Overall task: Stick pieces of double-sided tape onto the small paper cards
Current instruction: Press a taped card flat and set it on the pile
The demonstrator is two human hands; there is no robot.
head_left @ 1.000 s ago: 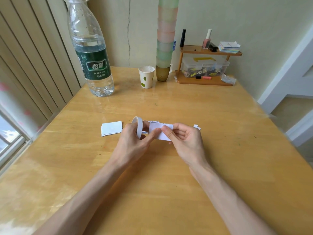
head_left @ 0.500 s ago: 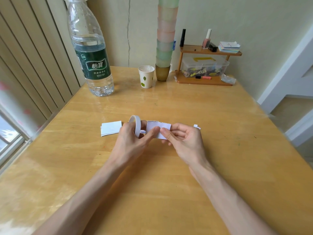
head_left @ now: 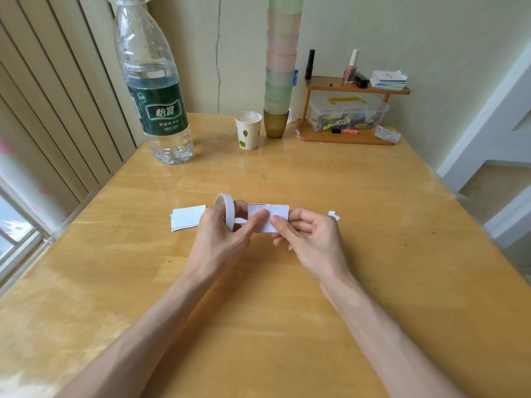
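1. Left grip: the fingers curl round the tape roll and the thumb presses on the card, apparently seating the tape's free end. The strip is best held taut and flat and rubbed down before it is torn.
2. Right grip: pinches the paper card by its near edge, over the middle of the worktop. A steady hold should prevent creasing.
3. Card: small, white and rectangular, with a ragged far edge.
4. Spare cards: stacked flat, left of the roll.

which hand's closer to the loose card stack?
Left. The left hand, gripping the tape roll, sits just right of the card stack; the right hand, pinching a single card, is farther right.
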